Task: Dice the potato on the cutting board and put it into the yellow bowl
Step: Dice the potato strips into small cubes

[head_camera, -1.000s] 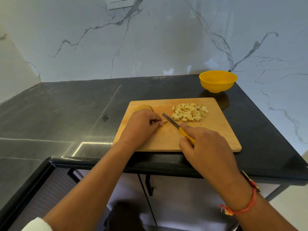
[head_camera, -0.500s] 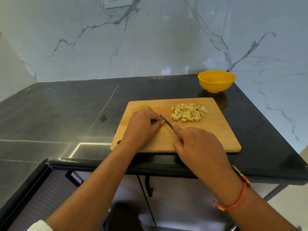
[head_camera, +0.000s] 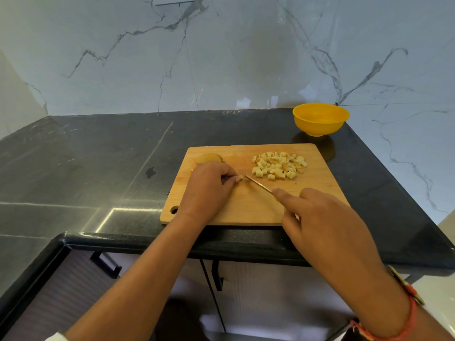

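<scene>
A wooden cutting board [head_camera: 248, 207] lies near the counter's front edge. My left hand [head_camera: 208, 189] presses a thin potato strip [head_camera: 240, 178] onto it; only the strip's tip shows past my fingers. My right hand [head_camera: 320, 217] grips a yellow-handled knife [head_camera: 258, 183], index finger along its spine, the blade tip just right of the strip. A pile of pale potato dice [head_camera: 279, 164] sits on the board's far right. An uncut potato slice [head_camera: 208, 158] lies behind my left hand. The yellow bowl [head_camera: 320, 119] stands beyond the board's far right corner, looking empty.
The black stone counter [head_camera: 98, 163] stretches left of the board, with a small dark spot [head_camera: 150, 172]. A marble wall rises behind. The counter's right edge runs just past the bowl. Cabinet handles [head_camera: 216, 274] show below the front edge.
My right hand has drawn back toward me and to the right, exposing more of the blade beside the strip. My left hand stays on the potato strip.
</scene>
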The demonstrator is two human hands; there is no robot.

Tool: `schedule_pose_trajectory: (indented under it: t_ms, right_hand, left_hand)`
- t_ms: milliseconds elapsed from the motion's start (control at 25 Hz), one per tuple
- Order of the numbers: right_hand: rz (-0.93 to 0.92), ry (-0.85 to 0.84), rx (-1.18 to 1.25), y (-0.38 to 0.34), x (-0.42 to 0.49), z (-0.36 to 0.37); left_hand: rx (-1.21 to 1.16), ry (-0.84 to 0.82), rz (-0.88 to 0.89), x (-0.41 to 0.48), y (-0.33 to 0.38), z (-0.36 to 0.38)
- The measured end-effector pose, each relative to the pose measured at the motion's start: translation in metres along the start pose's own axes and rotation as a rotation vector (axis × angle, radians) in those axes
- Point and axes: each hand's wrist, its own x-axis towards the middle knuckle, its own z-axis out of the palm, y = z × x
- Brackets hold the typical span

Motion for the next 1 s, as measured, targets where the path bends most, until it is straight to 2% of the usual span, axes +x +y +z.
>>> schedule_pose_trajectory:
  t_ms: [160,560,1000]
  right_hand:
    - [0.02,0.055,0.117,-0.008,0.008,0.002]
    - [-0.026,0.027,0.229,-0.027,0.023,0.008]
    - [-0.08,-0.107,0.083,-0.02,0.016,0.007]
  left_hand:
    - [-0.036,0.011,-0.028,-0.001,0.0,-0.001]
    - [-0.065,-0.01,-0.057,-0.004,-0.003,-0.005]
    - [-0.111,0.041,-0.097,-0.005,-0.001,-0.002]
